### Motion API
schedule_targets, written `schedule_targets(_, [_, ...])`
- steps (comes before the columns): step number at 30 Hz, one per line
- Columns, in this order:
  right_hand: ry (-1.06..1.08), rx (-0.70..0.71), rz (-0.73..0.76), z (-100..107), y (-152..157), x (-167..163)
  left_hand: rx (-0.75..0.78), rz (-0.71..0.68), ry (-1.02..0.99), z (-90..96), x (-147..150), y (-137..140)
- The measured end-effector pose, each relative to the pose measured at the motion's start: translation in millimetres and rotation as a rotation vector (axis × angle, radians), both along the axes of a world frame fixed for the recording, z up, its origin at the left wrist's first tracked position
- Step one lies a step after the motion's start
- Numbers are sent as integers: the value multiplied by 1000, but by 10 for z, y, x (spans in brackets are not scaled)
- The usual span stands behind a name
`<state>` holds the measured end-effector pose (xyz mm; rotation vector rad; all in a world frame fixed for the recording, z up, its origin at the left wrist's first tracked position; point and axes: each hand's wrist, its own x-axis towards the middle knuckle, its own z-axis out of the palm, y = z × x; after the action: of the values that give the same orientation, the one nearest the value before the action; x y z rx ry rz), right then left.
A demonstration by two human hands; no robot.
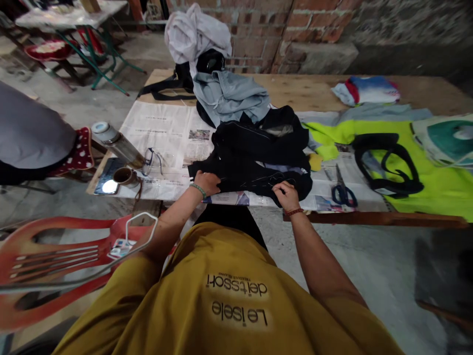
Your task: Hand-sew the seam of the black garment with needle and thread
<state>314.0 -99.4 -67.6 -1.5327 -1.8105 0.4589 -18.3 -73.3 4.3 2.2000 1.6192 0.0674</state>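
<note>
A black garment (254, 160) lies bunched on the newspaper-covered table, with broken pale thread lines along its near edge. My left hand (207, 184) is closed on the garment's left end, the fingers partly hidden by the cloth. At the near right part of the same garment, my right hand (287, 195) pinches the cloth with fingertips together; anything small between them is too fine to make out. To the right of that hand lie dark-handled scissors (343, 190), apart from it. A small yellow piece (315, 161) sits against the garment's right side.
Grey cloth (231, 96) is heaped behind. At left stand a flask (118, 145), a brown cup (126, 176), glasses (153, 160) and a phone (109, 183). An iron (449, 138) and black stand (388, 165) rest on fluorescent fabric (402, 192). A red chair (55, 224) is at lower left.
</note>
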Motion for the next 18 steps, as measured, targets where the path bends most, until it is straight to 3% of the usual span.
schedule_targets(7, [5,-33,-5,33,-11,-2,-28,-7,-44,-16,288,45])
schedule_targets(13, [250,-190,18,116,15,72,6,32,-404,-301,205,-111])
schedule_targets(18, [436,-374,88,461,8,236,15,87,-548,-495,192,-210])
